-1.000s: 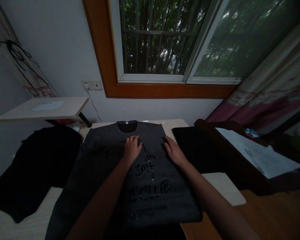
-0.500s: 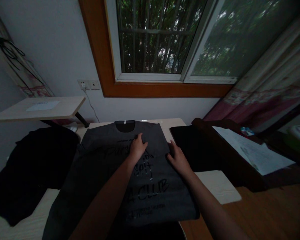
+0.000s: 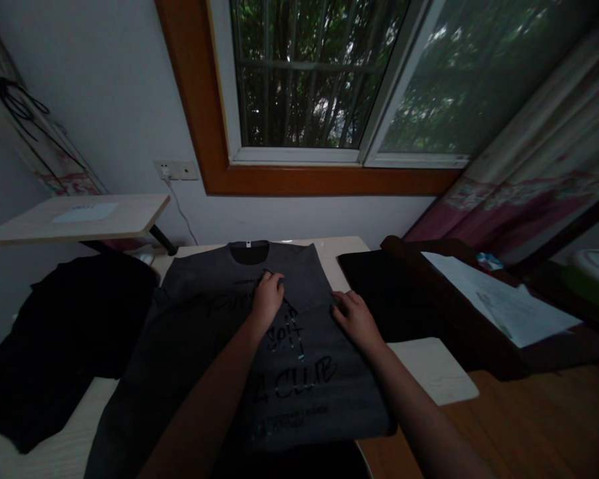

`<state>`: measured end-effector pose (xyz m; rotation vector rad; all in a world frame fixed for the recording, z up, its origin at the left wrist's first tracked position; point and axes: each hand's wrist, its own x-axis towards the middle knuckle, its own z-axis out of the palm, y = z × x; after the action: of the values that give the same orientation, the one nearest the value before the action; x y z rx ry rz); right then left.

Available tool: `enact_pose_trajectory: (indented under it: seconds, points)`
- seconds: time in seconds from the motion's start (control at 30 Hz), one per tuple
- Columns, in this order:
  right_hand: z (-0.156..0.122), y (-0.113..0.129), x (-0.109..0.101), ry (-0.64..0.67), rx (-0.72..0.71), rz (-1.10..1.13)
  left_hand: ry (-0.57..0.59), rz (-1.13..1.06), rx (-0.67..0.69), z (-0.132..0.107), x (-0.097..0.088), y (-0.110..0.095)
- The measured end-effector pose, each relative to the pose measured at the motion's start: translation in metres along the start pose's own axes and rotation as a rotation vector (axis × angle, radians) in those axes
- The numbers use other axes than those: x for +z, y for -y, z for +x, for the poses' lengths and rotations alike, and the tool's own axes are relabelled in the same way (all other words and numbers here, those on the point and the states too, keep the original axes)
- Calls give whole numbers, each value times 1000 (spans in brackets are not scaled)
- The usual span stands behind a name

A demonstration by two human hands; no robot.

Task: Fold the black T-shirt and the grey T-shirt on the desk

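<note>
A dark grey T-shirt (image 3: pixel 299 406) with black lettering lies spread on a light wooden table, its neckline at the far side. Its right side is folded inward, making a straight edge. On the upper chest, my left hand (image 3: pixel 268 296) has its fingers bent down and closed on the cloth; the fingertips are partly hidden. At the folded right edge, my right hand (image 3: pixel 357 320) pinches the fabric between thumb and fingers.
A heap of black cloth (image 3: pixel 94 313) lies at the left, below a small raised shelf (image 3: pixel 130 213). To the right are a black flat item (image 3: pixel 379 286), a dark wooden piece of furniture with white paper (image 3: pixel 499 299), and a curtain. A window (image 3: pixel 319 86) is ahead.
My left hand has shifted slightly left and its stretched fingers have curled down onto the shirt. My right hand's fingers have drawn in at the edge. The right shoulder edge has moved slightly inward.
</note>
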<state>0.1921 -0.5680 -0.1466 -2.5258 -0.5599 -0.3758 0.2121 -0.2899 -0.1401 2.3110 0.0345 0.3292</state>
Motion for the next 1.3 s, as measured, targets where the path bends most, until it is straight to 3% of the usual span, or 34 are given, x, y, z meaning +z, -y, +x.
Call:
enact_pose_trajectory:
  seconds: [0.4, 0.57, 0.73, 1.0, 1.3]
  points:
    - [2, 9, -3, 64, -161, -251, -107, 270, 120, -15, -10, 0]
    - [12, 10, 5, 117, -240, -309, -174, 389, 319, -23, -16, -5]
    - [44, 13, 20, 203, -203, -348, -57, 369, 479, -27, -14, -5]
    - [114, 15, 48, 296, -55, -375, 14, 357, 436, -26, -11, -1]
    - [146, 12, 71, 243, 31, -439, -3, 359, 425, -27, -9, -1]
